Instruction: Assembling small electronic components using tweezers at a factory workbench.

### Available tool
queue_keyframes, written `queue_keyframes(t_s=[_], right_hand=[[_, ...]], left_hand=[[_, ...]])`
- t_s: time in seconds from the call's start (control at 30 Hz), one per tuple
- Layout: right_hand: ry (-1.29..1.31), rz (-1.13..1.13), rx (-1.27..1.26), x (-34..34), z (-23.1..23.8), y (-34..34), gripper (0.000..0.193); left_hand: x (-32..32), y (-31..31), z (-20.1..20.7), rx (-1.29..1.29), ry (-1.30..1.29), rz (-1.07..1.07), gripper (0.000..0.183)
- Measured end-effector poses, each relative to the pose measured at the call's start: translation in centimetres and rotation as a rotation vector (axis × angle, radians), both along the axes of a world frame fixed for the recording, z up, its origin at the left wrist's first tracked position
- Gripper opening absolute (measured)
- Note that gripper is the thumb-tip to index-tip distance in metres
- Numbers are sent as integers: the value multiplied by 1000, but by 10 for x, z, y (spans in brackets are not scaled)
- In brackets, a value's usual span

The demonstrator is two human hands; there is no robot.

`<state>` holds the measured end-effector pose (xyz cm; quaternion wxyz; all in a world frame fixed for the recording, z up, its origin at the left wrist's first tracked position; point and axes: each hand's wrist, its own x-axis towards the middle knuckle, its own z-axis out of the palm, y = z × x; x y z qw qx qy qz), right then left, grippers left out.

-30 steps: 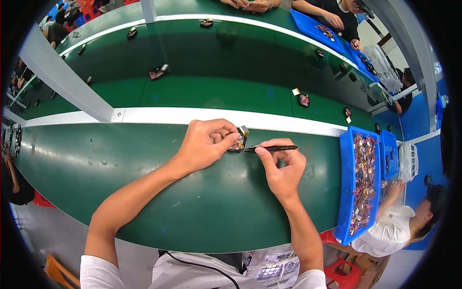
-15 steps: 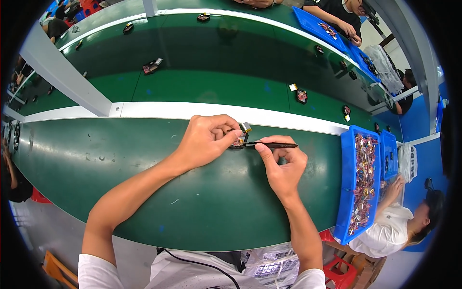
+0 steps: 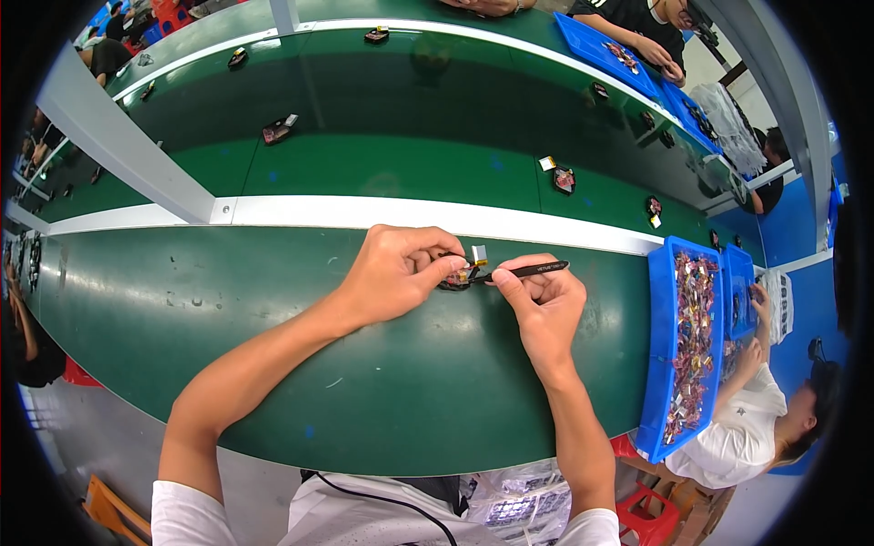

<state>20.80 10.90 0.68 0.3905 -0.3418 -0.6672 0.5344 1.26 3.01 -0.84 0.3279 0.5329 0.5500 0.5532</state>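
My left hand (image 3: 401, 273) is closed, thumb and fingers pinching a small black-cased electronic assembly (image 3: 454, 281) just above the green tabletop. Reddish parts show inside the casing, and a flat silver battery cell (image 3: 479, 254) sticks up at its far side. My fingertips hide part of the casing. In my right hand (image 3: 544, 309) is a pair of black tweezers (image 3: 541, 268), gripped between thumb and fingers. Its tips point left and reach the right side of the assembly; whether they grip anything is too small to tell.
A blue tray (image 3: 656, 364) full of small reddish and silver parts stands to my right. Beyond a white rail (image 3: 364, 211), a green belt carries several assemblies, one of them (image 3: 564, 179) with a loose cell. A grey post (image 3: 127, 136) rises at left. Co-workers sit around.
The battery cell now stands more upright. The tweezers are tilted a little more, their rear end higher. Assemblies on the belt have shifted slightly left. The co-worker at right reaches farther into a tray.
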Motion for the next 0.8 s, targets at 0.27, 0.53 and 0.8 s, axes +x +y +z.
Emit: queue_keyframes(t_s=[0.27, 0.53, 0.8], right_hand=[[18, 49, -161, 3, 11, 2, 10], [88, 50, -231, 4, 13, -2, 11], [179, 30, -221, 3, 9, -2, 13]], left_hand=[[-6, 0, 7, -120, -222, -70, 14], [-10, -2, 11, -178, -413, -191, 28], [-13, 0, 11, -123, -505, -239, 31]])
